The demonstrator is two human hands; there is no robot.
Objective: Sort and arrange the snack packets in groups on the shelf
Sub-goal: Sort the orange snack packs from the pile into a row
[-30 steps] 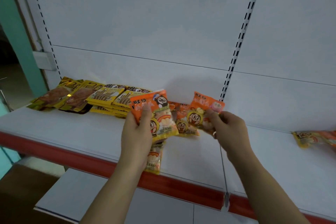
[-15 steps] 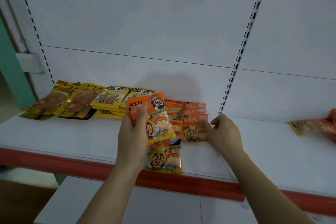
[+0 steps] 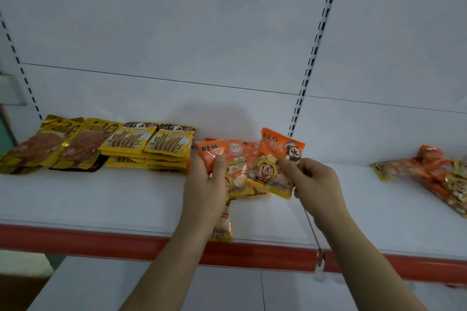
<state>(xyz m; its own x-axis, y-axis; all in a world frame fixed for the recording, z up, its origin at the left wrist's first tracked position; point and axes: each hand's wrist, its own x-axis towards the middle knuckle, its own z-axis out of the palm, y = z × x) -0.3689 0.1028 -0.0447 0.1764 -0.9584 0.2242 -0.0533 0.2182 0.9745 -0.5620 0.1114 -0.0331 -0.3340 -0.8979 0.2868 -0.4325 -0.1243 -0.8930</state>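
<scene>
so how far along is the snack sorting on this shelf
Done, it seems: gold-brown foil packets and stacked yellow stick-snack packets sit grouped at the white shelf's left. In hand: the left hand grips one orange cartoon packet, the right hand pinches another orange packet, above the orange ones lying between them. Left: a loose orange pile at far right.

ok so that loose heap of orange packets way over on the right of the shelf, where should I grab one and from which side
Take the near-left end of the heap of orange packets: a yellow-edged flat end sticks out over bare shelf. Come from the front left and pinch that edge between thumb and fingers; the rest overlap in a tangle, so probably harder to single out.
</scene>
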